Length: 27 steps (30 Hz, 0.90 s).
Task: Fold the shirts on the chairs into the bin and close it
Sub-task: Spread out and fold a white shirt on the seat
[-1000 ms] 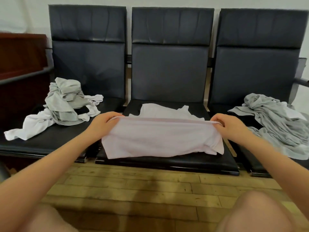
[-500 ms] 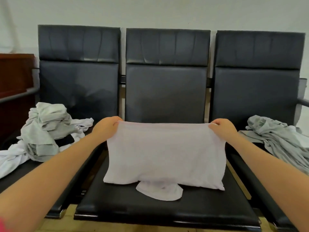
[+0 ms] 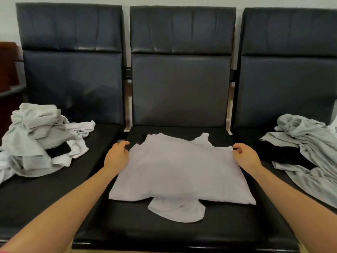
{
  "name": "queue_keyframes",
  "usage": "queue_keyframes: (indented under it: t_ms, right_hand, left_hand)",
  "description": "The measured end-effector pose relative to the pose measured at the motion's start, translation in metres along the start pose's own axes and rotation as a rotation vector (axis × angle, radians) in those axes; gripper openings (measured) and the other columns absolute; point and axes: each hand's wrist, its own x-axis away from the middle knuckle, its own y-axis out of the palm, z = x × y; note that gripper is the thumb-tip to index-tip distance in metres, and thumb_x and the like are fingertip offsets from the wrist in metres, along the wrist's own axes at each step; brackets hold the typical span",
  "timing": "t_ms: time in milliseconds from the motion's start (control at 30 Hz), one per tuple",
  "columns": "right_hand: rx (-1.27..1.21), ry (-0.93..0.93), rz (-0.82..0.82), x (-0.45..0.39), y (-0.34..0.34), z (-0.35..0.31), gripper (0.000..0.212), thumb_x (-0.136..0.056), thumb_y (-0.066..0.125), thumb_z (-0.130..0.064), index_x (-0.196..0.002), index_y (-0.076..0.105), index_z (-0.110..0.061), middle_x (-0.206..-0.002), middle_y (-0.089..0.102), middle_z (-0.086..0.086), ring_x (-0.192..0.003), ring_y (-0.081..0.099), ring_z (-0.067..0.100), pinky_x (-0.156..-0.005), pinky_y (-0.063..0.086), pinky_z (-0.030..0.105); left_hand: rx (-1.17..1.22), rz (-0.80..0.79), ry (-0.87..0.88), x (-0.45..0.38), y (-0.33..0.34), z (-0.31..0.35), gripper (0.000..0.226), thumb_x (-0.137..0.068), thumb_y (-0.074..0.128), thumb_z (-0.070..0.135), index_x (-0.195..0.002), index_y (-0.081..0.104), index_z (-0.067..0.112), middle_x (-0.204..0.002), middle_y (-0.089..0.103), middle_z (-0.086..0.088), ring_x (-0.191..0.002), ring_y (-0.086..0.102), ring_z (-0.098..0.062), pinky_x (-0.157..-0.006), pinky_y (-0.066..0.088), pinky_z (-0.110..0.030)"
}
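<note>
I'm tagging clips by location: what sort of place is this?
Probably a waiting area or lobby: a joined row of dark padded chairs stands against a plain wall, with a wooden counter-like fixture at the left.

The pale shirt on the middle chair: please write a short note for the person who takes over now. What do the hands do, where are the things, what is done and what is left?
Left hand: at the left edge of the pale shirt, fingers loosely curled; grip unclear.
Right hand: pinches the shirt's right corner.
The shirt lies flat, partly folded, on the middle chair; a sleeve sticks out at the front.
Unfolded: the left pile and the right grey pile.
Left to do: finish this fold, fold both piles, fill and close the bin, which is not in view.
</note>
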Motion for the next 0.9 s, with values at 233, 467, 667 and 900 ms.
queue_keyframes:
  t_ms: [233,467,667,900]
  right_hand:
    - [0.234,-0.018,-0.126,0.071,-0.010,-0.007,0.059,-0.093,0.051,-0.051,-0.131,0.047,-0.007,-0.119,0.058,0.013,-0.102,0.058,0.028,-0.078,0.045,0.034]
    - [0.383,-0.171,-0.052,0.125,0.000,-0.019,0.038,-0.100,0.039,-0.020,-0.138,0.043,-0.016,-0.119,0.058,0.013,-0.104,0.058,0.030,-0.079,0.045,0.034]
    - [-0.315,0.000,-0.030,0.121,-0.036,0.011,0.038,-0.090,0.050,-0.001,-0.126,0.059,-0.004,-0.127,0.059,0.016,-0.115,0.055,0.031,-0.096,0.041,0.034]
    - [-0.241,0.011,-0.140,0.134,-0.052,0.020,0.038,-0.089,0.051,0.000,-0.125,0.061,-0.010,-0.122,0.059,0.011,-0.107,0.055,0.026,-0.083,0.038,0.028]
  left_hand:
    - [-0.266,-0.074,0.004,0.070,-0.009,0.029,0.044,-0.101,0.036,0.037,-0.141,0.037,0.017,-0.123,0.053,-0.014,-0.101,0.059,-0.029,-0.073,0.042,-0.034]
    - [-0.194,-0.024,0.076,0.118,-0.014,0.035,0.043,-0.100,0.044,0.030,-0.141,0.041,0.019,-0.102,0.066,-0.008,-0.091,0.062,-0.024,-0.069,0.042,-0.028]
    - [0.109,-0.045,-0.001,0.140,-0.044,0.030,0.036,-0.098,0.048,0.022,-0.134,0.052,0.017,-0.125,0.061,-0.010,-0.113,0.056,-0.029,-0.091,0.041,-0.033]
    - [-0.137,-0.154,0.022,0.159,-0.055,0.028,0.041,-0.098,0.046,0.029,-0.139,0.043,0.027,-0.125,0.055,-0.006,-0.103,0.057,-0.024,-0.077,0.045,-0.031]
